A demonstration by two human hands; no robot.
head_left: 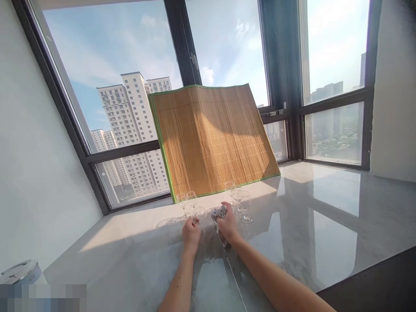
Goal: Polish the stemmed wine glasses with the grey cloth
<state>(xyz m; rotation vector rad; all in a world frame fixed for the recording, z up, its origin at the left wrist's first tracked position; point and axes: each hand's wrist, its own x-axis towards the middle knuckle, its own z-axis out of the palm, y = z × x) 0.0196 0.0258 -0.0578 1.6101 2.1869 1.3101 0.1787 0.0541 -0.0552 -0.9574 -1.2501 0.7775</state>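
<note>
My left hand (191,234) is closed on a clear wine glass (199,213) lying or tilted low over the glossy marble counter (136,255). My right hand (228,226) is wrapped round a grey cloth (219,212) pressed against that glass. Two upright wine glasses (187,200) stand just behind my left hand. A group of upright wine glasses (239,200) stands just behind my right hand. Another glass (167,222) lies on its side to the left.
A bamboo mat with green edging (211,138) leans against the window behind the glasses. Dark window frames (182,43) line the back. A white wall closes the left side. A round metal object (20,271) sits at the lower left.
</note>
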